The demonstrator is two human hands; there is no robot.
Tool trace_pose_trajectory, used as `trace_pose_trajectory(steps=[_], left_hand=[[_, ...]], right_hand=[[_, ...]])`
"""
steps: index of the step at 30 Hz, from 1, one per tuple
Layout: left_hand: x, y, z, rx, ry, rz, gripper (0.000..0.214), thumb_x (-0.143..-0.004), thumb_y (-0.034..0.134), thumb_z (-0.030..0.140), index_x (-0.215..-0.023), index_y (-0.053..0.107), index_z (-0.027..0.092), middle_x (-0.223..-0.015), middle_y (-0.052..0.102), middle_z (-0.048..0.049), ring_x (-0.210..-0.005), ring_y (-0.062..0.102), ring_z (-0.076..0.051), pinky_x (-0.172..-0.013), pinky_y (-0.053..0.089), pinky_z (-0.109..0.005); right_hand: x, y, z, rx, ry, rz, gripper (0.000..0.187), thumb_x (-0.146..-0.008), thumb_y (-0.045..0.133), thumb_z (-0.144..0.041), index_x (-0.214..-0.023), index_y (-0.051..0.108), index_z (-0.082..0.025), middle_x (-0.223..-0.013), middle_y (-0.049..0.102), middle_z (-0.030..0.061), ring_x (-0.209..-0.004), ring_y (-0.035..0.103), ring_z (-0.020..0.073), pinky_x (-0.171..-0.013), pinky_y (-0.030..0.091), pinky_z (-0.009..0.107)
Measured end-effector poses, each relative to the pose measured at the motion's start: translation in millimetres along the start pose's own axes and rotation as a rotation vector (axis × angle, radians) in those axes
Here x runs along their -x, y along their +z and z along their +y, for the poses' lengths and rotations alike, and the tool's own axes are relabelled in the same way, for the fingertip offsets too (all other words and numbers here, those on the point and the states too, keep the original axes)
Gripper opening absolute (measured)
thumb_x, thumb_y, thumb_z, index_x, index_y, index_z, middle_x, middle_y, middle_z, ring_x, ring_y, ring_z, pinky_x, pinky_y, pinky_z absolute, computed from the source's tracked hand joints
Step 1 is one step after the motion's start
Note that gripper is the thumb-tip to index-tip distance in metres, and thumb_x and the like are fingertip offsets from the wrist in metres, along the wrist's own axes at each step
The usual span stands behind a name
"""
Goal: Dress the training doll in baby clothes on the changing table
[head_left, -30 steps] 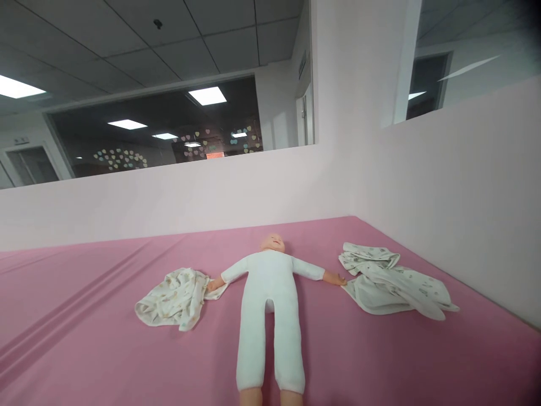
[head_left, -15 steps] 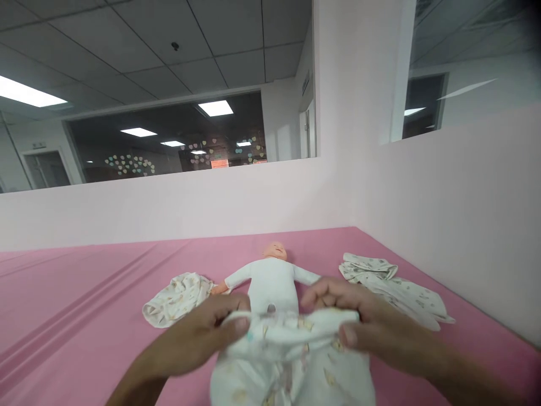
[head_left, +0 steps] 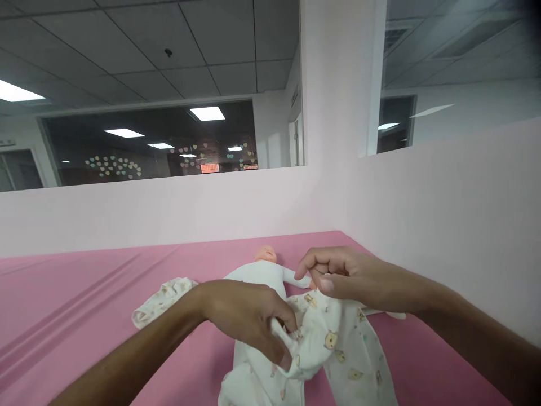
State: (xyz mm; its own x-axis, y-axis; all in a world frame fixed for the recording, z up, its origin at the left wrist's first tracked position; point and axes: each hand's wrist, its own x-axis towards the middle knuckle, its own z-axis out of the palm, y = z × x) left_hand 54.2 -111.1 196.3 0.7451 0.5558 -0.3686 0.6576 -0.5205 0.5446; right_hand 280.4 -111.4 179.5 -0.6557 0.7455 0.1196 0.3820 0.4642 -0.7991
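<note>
A baby doll (head_left: pixel 265 269) in a white suit lies on its back on the pink sheet (head_left: pixel 84 316), head toward the far wall. Both my hands hold a white garment with small bear prints (head_left: pixel 329 349) just above the doll's legs. My left hand (head_left: pixel 249 318) is closed on the garment's upper left edge, fingers wrapped round the cloth. My right hand (head_left: pixel 342 276) pinches the upper right edge, near the doll's outstretched arm. The doll's lower body is hidden behind the garment and my hands.
A crumpled printed cloth (head_left: pixel 163 299) lies left of the doll. A pale pink partition wall (head_left: pixel 443 225) runs along the back and right side of the bed. Beyond it are a dark window and ceiling lights.
My hands came into view with the printed garment and now hold it over the doll's legs. The left hand has turned and bunched the cloth; the cloth at right is now hidden behind my arm.
</note>
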Motion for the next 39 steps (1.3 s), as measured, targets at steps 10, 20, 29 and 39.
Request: trace_pose_trajectory(steps=[10, 20, 29, 39], left_hand=[[23.6, -4.1, 8.0, 0.413, 0.161, 0.425, 0.023, -0.07, 0.064, 0.019, -0.068, 0.041, 0.019, -0.066, 0.045, 0.0069, -0.059, 0.044, -0.007, -0.052, 0.032, -0.02], [51.0, -21.3, 28.9, 0.026, 0.071, 0.508, 0.021, -0.073, 0.065, 0.028, -0.068, 0.047, 0.019, -0.066, 0.046, 0.005, -0.057, 0.041, -0.008, -0.05, 0.028, -0.021], [60.9, -49.7, -13.0, 0.019, 0.047, 0.703, 0.032, -0.079, 0.062, 0.047, -0.068, 0.053, 0.017, -0.072, 0.055, 0.0004, -0.068, 0.051, -0.014, -0.062, 0.037, -0.026], [33.6, -47.1, 12.6, 0.031, 0.229, 0.45, 0.023, -0.084, 0.06, 0.041, -0.083, 0.057, 0.017, -0.076, 0.06, -0.0005, -0.068, 0.053, -0.012, -0.062, 0.04, -0.025]], right_hand=[[13.7, -7.5, -15.7, 0.13, 0.045, 0.134, 0.031, -0.081, 0.061, -0.05, -0.08, 0.064, -0.019, -0.064, 0.041, -0.0041, -0.057, 0.035, 0.0083, -0.051, 0.026, 0.023], [14.5, 2.3, 2.3, -0.029, -0.071, -0.002, 0.026, -0.083, 0.061, -0.038, -0.068, 0.053, -0.018, -0.086, 0.049, -0.0011, -0.072, 0.044, 0.0105, -0.064, 0.036, 0.025], [2.0, -42.5, 35.8, -0.291, -0.154, 0.262, 0.025, -0.081, 0.064, -0.039, -0.072, 0.065, -0.015, -0.106, 0.058, 0.0075, -0.091, 0.052, 0.0156, -0.09, 0.04, 0.036], [-45.9, 20.9, 10.6, -0.492, -0.28, 0.03, 0.062, -0.077, 0.072, -0.028, -0.133, 0.045, -0.028, -0.128, 0.056, 0.0059, -0.115, 0.053, 0.0176, -0.102, 0.037, 0.039]])
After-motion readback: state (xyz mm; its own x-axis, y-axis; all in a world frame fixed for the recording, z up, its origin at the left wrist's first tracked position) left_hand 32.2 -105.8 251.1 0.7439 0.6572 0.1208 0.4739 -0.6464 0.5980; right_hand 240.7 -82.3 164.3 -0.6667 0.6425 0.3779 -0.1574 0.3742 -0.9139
